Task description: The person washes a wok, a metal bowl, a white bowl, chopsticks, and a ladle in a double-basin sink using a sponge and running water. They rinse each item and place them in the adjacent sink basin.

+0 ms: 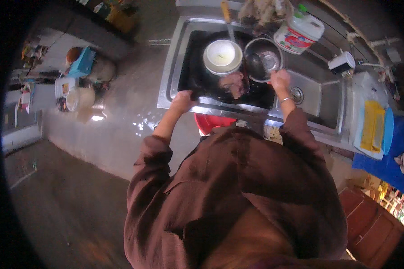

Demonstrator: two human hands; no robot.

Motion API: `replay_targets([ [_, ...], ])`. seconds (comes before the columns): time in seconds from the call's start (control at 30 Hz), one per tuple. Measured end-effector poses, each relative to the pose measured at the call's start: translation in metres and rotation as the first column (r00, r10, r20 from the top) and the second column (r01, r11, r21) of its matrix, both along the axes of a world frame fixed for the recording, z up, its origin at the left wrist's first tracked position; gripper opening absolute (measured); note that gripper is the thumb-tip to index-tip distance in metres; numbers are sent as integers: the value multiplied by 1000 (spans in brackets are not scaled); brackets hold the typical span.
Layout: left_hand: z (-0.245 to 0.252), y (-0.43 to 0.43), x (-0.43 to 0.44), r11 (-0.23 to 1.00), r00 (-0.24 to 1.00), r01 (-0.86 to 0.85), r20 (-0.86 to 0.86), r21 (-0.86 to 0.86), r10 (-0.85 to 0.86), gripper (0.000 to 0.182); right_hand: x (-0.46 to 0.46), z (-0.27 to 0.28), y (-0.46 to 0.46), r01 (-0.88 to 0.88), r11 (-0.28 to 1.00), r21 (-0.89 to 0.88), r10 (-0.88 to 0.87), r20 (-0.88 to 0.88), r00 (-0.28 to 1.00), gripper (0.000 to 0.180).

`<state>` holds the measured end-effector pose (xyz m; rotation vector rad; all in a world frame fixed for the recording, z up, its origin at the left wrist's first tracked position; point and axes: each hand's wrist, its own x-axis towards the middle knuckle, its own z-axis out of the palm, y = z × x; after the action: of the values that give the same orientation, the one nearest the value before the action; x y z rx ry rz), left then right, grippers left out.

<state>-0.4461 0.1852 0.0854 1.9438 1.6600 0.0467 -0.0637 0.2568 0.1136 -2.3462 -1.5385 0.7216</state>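
Note:
My right hand (280,80) grips the near right rim of a round metal basin (256,50), whose inside faces up. To its left a small white bowl (221,53) sits in a wider pale bowl (210,66). Just below these lies a crumpled pinkish-brown cloth or rag (234,83). My left hand (183,101) is at the front left edge of the steel sink unit (222,108), its fingers curled near something dark. Whether it grips that or only rests on the edge is hidden. A yellow-handled utensil (226,11) leans behind the bowls.
A sink basin with a drain (296,95) lies to the right. Behind stands a white jug with a red label (299,35). A white cup (341,63) and a tray with a yellow rack (372,126) are farther right. A red tub (212,123) sits below the front edge.

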Motion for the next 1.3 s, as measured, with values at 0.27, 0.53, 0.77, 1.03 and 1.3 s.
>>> replay_targets([
  [0.27, 12, -1, 4, 992, 995, -71, -73, -104, 63, 46, -13, 34, -2, -98, 973, 207, 44, 249, 968, 53],
  [0.53, 20, -8, 4, 997, 982, -75, -175, -23, 70, 46, -9, 54, -19, -135, 905, 403, 41, 233, 972, 55],
  [0.77, 0, -8, -9, 992, 998, -56, -6, 109, 57, 44, -8, 30, -31, -12, 932, 362, -54, 169, 984, 51],
  [1.03, 17, 13, -24, 997, 987, -80, -143, 1, 79, 36, -5, 3, -38, 164, 963, 214, -141, -119, 983, 43],
  [1.3, 10, 14, -39, 992, 997, -68, 38, 109, 65, 39, -6, 2, -36, 138, 946, 294, -90, -172, 981, 38],
])
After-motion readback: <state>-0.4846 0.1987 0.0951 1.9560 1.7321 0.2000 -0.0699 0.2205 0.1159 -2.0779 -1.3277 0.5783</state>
